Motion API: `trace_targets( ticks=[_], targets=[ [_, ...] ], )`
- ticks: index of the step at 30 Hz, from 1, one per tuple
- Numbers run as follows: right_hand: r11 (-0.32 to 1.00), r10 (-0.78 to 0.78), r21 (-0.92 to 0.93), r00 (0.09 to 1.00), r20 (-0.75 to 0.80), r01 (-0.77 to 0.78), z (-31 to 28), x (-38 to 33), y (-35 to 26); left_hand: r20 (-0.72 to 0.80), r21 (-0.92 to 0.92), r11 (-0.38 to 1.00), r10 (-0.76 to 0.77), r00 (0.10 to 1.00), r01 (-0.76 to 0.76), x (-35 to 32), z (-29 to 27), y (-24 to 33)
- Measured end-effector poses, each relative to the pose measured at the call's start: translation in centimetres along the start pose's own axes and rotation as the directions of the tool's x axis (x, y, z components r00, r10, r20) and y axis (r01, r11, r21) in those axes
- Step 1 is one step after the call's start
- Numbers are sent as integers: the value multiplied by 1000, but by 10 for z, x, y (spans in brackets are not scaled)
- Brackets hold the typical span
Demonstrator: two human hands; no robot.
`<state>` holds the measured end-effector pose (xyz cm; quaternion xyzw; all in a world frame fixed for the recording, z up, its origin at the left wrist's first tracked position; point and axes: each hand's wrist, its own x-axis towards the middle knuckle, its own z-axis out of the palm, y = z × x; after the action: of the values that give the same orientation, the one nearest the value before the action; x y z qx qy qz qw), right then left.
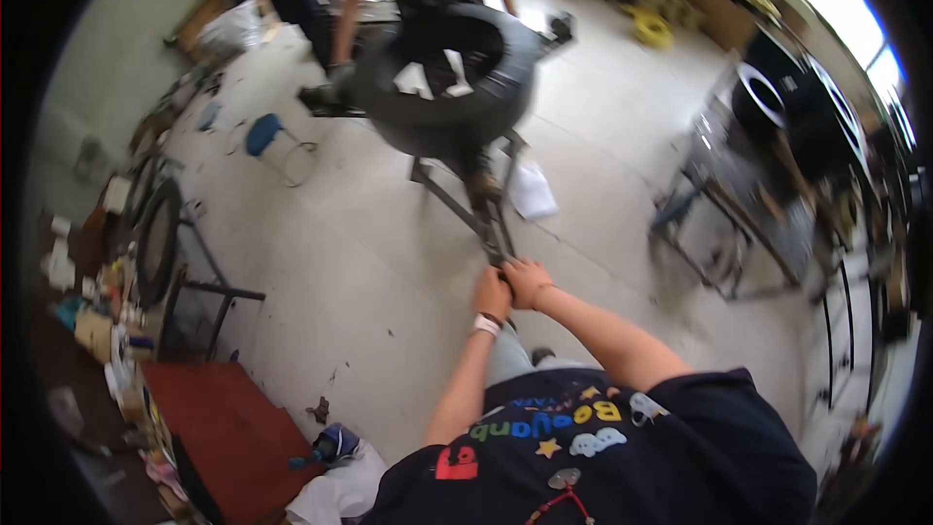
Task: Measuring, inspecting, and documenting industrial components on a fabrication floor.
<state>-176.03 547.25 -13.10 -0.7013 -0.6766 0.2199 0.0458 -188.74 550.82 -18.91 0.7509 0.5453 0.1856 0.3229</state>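
Both my arms reach forward over the floor. My left hand (493, 297) and my right hand (528, 283) are closed side by side around the near end of a dark metal bar (494, 224). The bar runs away from me to a large, thick black ring (389, 112), which looks like a tire or round casing. Under the ring, metal legs (449, 199) slope down to the floor. At the ring's far side stands a person in dark clothes, one hand (342, 73) near another arm of the stand at the left. My fingers hide the bar's tip.
A blue stool (262, 133) stands to the left. Nearer are a reddish-brown board (228, 428) and a cluttered bench. A white sheet (532, 192) lies by the stand. At right, a metal-framed rack (729, 224) stands beside black cylinders (758, 97). Yellow coils (651, 27) lie far off.
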Motion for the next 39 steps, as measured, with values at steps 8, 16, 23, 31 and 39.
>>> trace_targets(
  ticks=[8,16,23,31,39],
  targets=[
    [999,-43,12,977,-207,47,88,-239,-10,32,68,988,136,990,-138,-247,22,38],
    [998,-19,46,972,-233,31,157,-456,-54,108,124,944,294,950,-306,-467,38,25],
    [997,43,67,949,-312,-23,237,-663,-124,238,72,928,339,910,-365,-680,33,12],
    [985,169,104,916,-363,-140,294,-925,-176,475,-70,908,394,787,-412,-917,41,39],
    [856,431,74,627,-649,-511,362,-1174,-223,635,-179,836,501,588,-519,-1153,59,119]
  ],
)
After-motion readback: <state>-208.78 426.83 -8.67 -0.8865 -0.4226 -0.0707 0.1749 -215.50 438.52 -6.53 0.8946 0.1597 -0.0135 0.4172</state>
